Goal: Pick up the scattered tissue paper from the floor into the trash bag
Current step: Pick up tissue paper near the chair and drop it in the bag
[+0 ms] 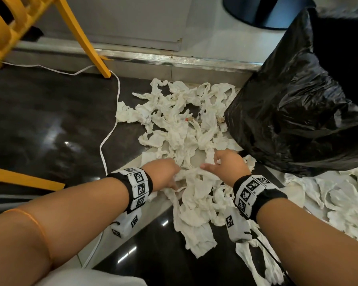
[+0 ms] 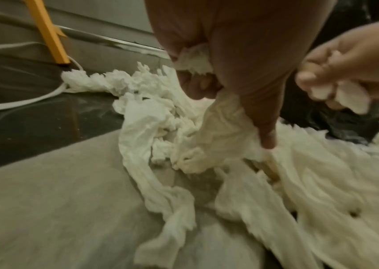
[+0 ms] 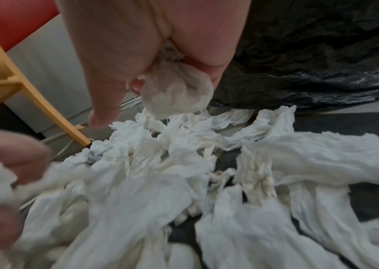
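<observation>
White crumpled tissue paper [image 1: 180, 120] lies strewn in a big tangle over the floor, spreading toward me and to the right [image 1: 343, 205]. A black trash bag [image 1: 293, 96] stands at the right, its mouth at the top. My left hand [image 1: 165, 174] grips a bunch of tissue [image 2: 216, 131] in curled fingers near the pile's middle. My right hand [image 1: 225, 164], just to its right, holds a wad of tissue [image 3: 176, 94] in its fist, close to the bag's base. A strip of tissue [image 1: 194, 172] stretches between both hands.
A yellow chair [image 1: 15, 23] stands at the far left, one leg [image 1: 85, 38] near the pile. A white cable [image 1: 110, 131] runs along the pile's left edge. A metal threshold strip [image 1: 174, 58] crosses behind. A dark round base [image 1: 265, 11] sits at the top right.
</observation>
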`<state>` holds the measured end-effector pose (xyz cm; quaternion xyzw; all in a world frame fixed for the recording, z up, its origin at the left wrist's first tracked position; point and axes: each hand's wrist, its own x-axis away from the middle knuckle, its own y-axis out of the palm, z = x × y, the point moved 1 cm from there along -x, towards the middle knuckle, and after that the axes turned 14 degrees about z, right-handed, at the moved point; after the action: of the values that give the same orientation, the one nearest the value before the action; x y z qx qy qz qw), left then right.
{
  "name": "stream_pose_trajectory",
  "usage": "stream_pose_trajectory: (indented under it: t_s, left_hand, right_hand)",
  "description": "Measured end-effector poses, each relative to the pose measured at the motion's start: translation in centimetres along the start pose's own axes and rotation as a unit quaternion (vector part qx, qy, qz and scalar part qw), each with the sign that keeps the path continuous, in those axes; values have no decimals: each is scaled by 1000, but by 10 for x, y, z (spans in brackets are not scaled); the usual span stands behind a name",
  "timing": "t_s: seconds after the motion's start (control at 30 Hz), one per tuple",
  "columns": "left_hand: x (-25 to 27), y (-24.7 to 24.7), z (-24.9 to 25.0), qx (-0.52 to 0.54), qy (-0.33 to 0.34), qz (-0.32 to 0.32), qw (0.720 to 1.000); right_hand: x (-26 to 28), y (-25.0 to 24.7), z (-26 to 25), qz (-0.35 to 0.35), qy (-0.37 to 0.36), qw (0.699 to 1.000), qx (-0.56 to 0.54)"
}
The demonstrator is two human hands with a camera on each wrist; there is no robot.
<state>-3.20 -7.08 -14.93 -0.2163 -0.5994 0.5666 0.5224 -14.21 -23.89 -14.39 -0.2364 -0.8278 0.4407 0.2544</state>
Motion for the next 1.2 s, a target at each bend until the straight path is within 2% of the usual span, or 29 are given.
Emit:
stream_pose_trajectory:
  t_s: [0.07, 0.2, 0.27, 0.33, 0.4, 0.57, 0.63, 0.8, 0.9, 1.2]
  left_hand:
    - [-1, -5, -10, -25, 0, 23, 999]
    - [2, -6, -24, 23, -42, 52, 997]
    - [5, -8, -26, 32, -63, 62, 996]
    - [7, -7, -27, 36, -74, 70, 994]
    - [9, -6, -27, 41, -73, 78, 993]
    - [10, -7, -25, 37, -37, 78, 996]
    - [10, -7, -25, 29, -27, 53, 998]
    - [13, 2, -27, 0, -27, -2, 1000]
    - [14, 1, -27, 18, -41, 4, 999]
    - [13, -8, -27, 30, -54, 38, 997]
  right_hand:
    - [7, 5, -5, -50, -41, 997, 44]
    - [25, 27, -9, -178, -122, 970, 112]
    - [31, 35, -8, -205, -137, 958, 146]
    - [29, 37, -8, -193, -142, 958, 155]
    - [23, 32, -11, -171, -114, 969, 135]
    - [9, 9, -21, -64, -35, 997, 28]
    - [5, 1, -24, -36, -14, 999, -16]
    - [-3, -8, -29, -1, -17, 998, -57]
    - [-7, -15, -34, 0, -6, 992, -128]
    - [-18, -34, -47, 11, 25, 982, -187]
